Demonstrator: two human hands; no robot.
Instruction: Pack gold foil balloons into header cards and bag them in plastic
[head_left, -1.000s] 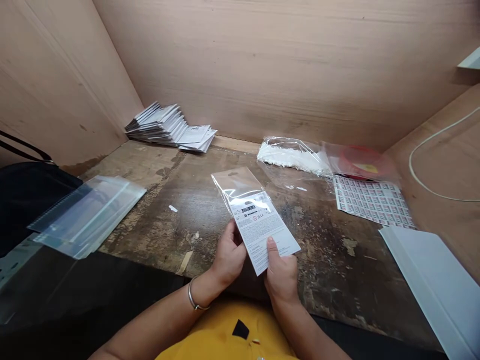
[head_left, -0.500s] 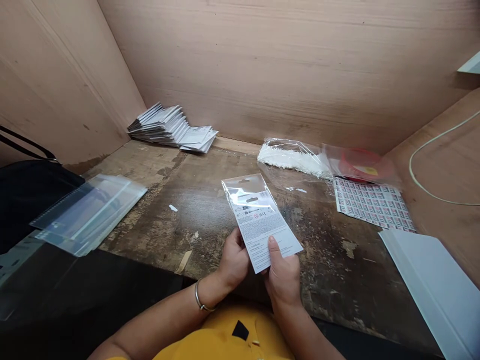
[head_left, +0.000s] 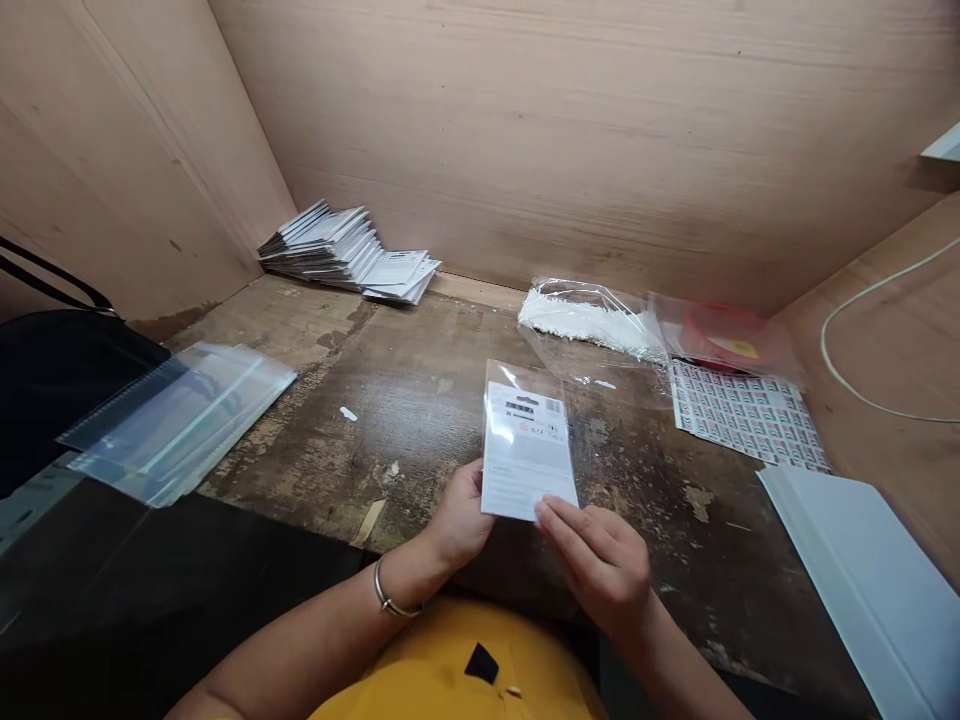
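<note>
A clear plastic sleeve with a white printed card inside [head_left: 526, 450] stands nearly upright over the worn wooden table [head_left: 420, 400], close to my body. My left hand [head_left: 461, 515] grips its lower left edge, thumb in front. My right hand [head_left: 600, 565] sits just below the card's bottom right corner, fingertips touching that corner, fingers stretched and slightly curled. I cannot tell whether the right hand pinches the card.
A stack of clear sleeves [head_left: 176, 420] lies at the left. Packed cards [head_left: 345, 250] are piled at the back left. A bag of white bits [head_left: 589, 320], a red-lidded bag [head_left: 724, 335], a sticker sheet [head_left: 746, 415] and white sheets [head_left: 870, 570] lie right.
The sleeved card turned from leaning left to nearly upright and drew closer. My right hand slid off its face down to the bottom right corner; my left hand kept its grip.
</note>
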